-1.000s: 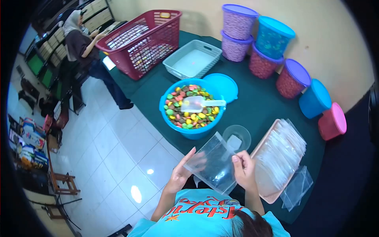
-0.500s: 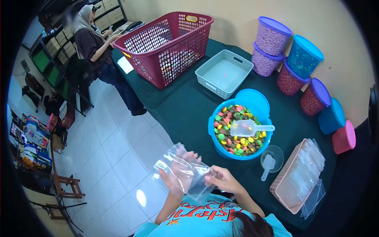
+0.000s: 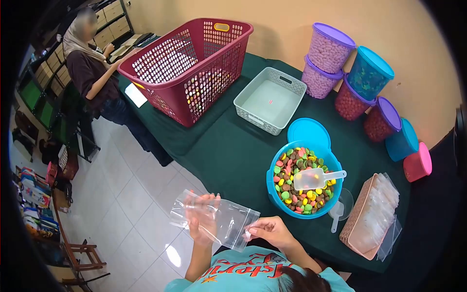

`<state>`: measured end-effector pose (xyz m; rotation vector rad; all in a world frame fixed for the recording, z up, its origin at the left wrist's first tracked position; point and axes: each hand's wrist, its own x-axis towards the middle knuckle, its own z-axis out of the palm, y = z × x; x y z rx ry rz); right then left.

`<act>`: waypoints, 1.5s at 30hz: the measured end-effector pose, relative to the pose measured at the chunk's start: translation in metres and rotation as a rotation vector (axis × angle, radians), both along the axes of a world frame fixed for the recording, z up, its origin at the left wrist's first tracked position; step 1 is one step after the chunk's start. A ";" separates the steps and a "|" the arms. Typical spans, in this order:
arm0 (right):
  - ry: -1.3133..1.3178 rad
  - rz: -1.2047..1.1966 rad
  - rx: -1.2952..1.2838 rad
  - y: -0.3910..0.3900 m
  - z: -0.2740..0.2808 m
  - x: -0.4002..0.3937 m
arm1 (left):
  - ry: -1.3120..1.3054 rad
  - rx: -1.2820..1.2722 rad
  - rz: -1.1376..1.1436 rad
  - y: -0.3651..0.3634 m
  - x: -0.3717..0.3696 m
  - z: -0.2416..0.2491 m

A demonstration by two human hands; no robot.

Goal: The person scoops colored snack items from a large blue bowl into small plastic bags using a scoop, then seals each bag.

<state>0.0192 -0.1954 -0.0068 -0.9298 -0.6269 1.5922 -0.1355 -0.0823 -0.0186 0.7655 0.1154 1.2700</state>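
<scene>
A clear plastic zip bag (image 3: pixel 221 219) stretches between my two hands above the table's front edge. My left hand (image 3: pixel 200 228) holds its far left part, fingers showing through the film. At the zip end, my right hand (image 3: pixel 273 233) pinches the edge between thumb and fingers. The bag looks flat, with nothing visible inside. Right of it stands a blue tub (image 3: pixel 270 187) filled with colourful round candies (image 3: pixel 296 192). A translucent scoop (image 3: pixel 311 179) lies on top of the candies.
A small scoop (image 3: pixel 335 214) rests in a clear bowl (image 3: pixel 346 199) beside a pink basket (image 3: pixel 357 214) of plastic bags. Behind are a grey basket (image 3: pixel 253 117), a maroon laundry basket (image 3: pixel 180 104) and lidded tubs (image 3: pixel 367 73). Another person (image 3: pixel 90 73) stands at the table's far left.
The bag has turned to lie more level, its zip end now clearly between my right fingers. My view has shifted slightly, and the other person's head has turned.
</scene>
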 end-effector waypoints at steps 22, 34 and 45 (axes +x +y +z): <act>-0.110 -0.192 0.125 0.045 0.029 0.019 | -0.156 0.018 -0.132 0.064 0.052 0.033; -0.304 -0.766 0.150 0.040 0.046 0.028 | 0.073 0.219 0.179 0.117 0.074 0.053; -0.499 -0.748 0.177 0.042 0.063 0.028 | 0.715 1.439 -0.425 0.089 0.109 0.073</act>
